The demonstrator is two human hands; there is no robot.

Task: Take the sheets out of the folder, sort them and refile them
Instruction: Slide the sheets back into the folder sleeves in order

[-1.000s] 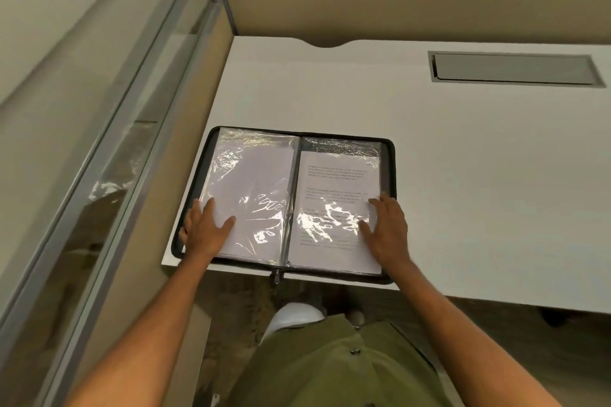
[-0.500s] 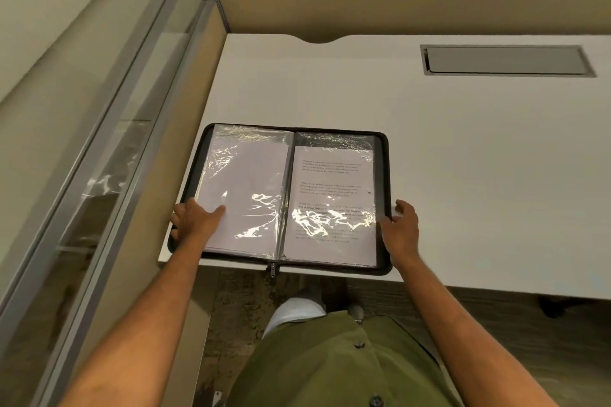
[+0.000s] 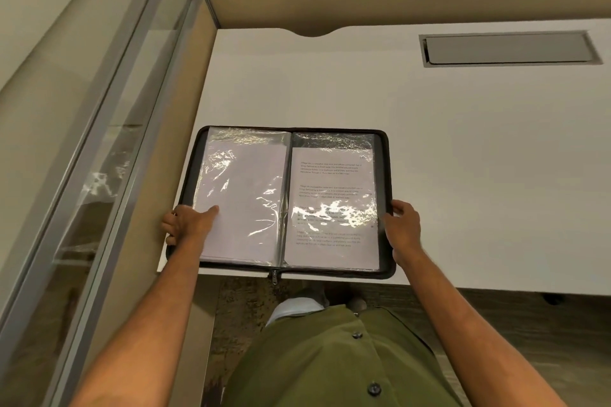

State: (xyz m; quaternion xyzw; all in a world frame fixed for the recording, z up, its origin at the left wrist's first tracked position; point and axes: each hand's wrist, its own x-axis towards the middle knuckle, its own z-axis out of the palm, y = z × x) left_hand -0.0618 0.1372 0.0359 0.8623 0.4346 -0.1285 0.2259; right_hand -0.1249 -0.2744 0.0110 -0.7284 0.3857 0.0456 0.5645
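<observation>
The broad white laminate desk [image 3: 463,155] carries the whole scene; every place below is given relative to it. Along its left side runs a glass-and-aluminium partition [image 3: 109,155], and set into its far right part is a long grey metal cable hatch [image 3: 509,49].

At the desk's near left corner lies the black zip-around fabric folder [image 3: 385,175], spread open flat, its near edge level with or slightly past the desk's front edge and its zip pull [image 3: 274,276] hanging over it. Inside, two clear, glossy plastic sleeves show: the left one holds a blank-looking white sheet [image 3: 241,195], the right one a white sheet printed with paragraphs of text [image 3: 330,201].

The left hand [image 3: 186,225] grips the folder's left border, thumb lying on the sleeve and fingers curled round the outer edge. The right hand [image 3: 401,228] clasps the right border, fingers wrapped over the rim.

As for progress, the folder is open but both visible sheets remain sleeved and no loose paper lies on the desk. Removal, sorting and refiling all appear to lie ahead.
</observation>
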